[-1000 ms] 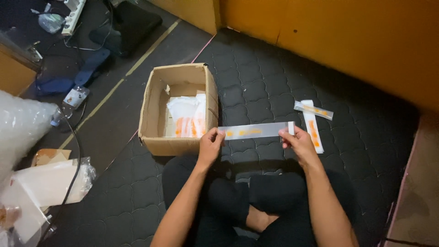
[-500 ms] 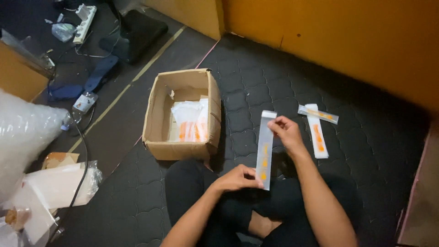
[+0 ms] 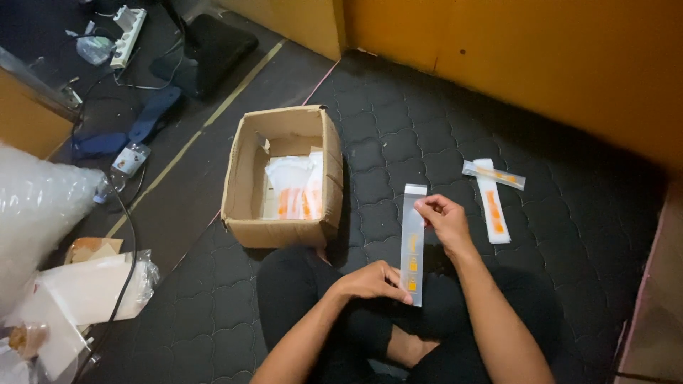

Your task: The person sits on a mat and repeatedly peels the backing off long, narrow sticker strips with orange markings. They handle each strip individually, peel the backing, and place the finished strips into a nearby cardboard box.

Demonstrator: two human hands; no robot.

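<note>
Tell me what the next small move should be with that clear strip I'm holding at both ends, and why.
Probably set it down beside the two finished strips on the mat to your right. The clear strip with orange marks is held upright, right hand pinching near its top and left hand its bottom end. That pile lies close to your right hand, while the open cardboard box holds more.

Person seated cross-legged, both bare forearms extended forward over the lap. Left hand [image 3: 371, 279] low and near the body, palm down, fingers curled, thumb and forefinger pinched together at the tips. Right hand [image 3: 442, 219] further out and higher, wrist bent slightly inward, fingertips pinched with the remaining fingers loosely curled. Right forearm runs diagonally up from the lower right; left forearm rises from the lower centre. Hands apart, not touching.
</note>
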